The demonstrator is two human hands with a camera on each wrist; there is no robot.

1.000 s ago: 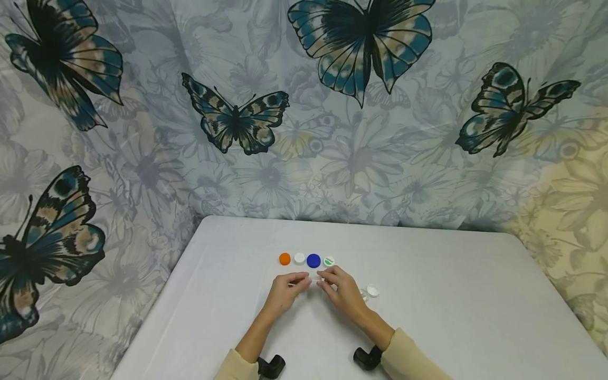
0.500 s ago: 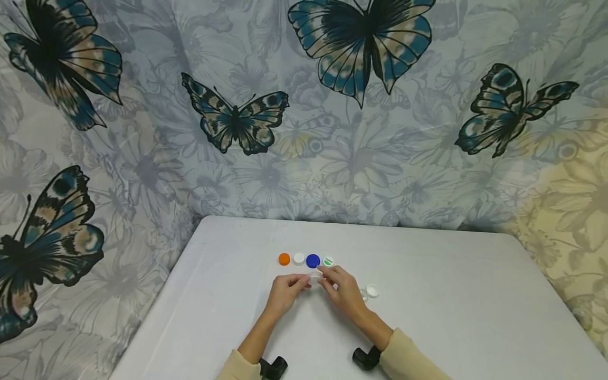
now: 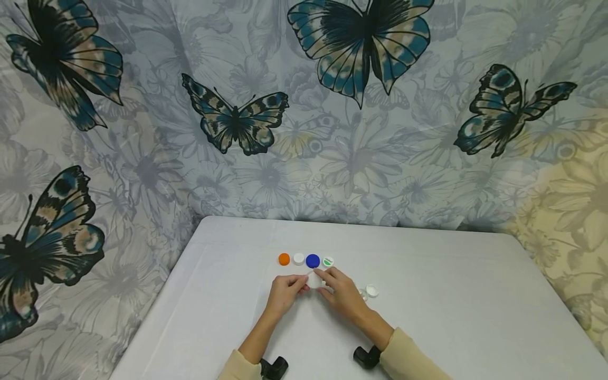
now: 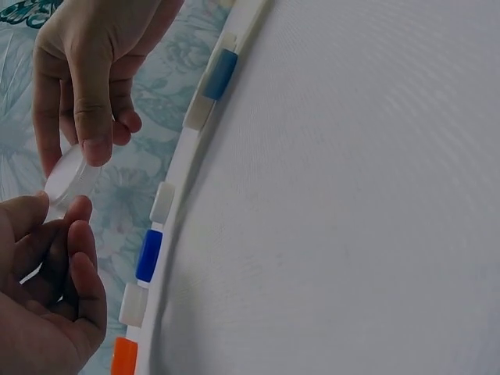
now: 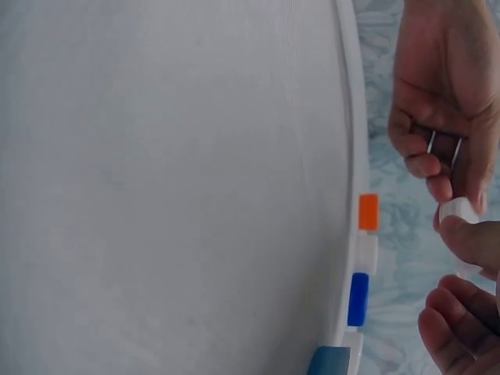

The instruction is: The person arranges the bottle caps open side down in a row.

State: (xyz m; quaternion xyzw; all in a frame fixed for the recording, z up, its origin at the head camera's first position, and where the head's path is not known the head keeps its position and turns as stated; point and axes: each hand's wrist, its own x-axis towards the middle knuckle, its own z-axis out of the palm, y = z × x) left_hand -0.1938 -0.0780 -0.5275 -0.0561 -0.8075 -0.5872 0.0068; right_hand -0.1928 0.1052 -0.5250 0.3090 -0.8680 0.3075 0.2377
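A round white bottle cap (image 3: 314, 280) is held up between my two hands, just in front of a row of caps. My left hand (image 3: 285, 293) pinches the cap's left edge; in the left wrist view the pale cap (image 4: 70, 181) sits between both sets of fingertips. My right hand (image 3: 343, 295) holds its other side, with thumb and index finger at the rim. The row runs from an orange cap (image 3: 284, 259) through a white cap (image 3: 298, 259) and a blue cap (image 3: 312, 261) to a white cap with a green mark (image 3: 328, 262).
Beside my right hand lie two more white caps, one (image 3: 372, 291) lying farther out and one (image 3: 363, 294) partly hidden. All stand on a white-covered table (image 3: 451, 306). A butterfly-patterned cloth (image 3: 361, 158) hangs behind its far edge. Black wrist devices (image 3: 274, 368) sit by the sleeves.
Between my fingers the white cap has turned, from nearly edge-on to showing a broad white face. My right thumb and index finger have spread wider. The caps in the row stay put.
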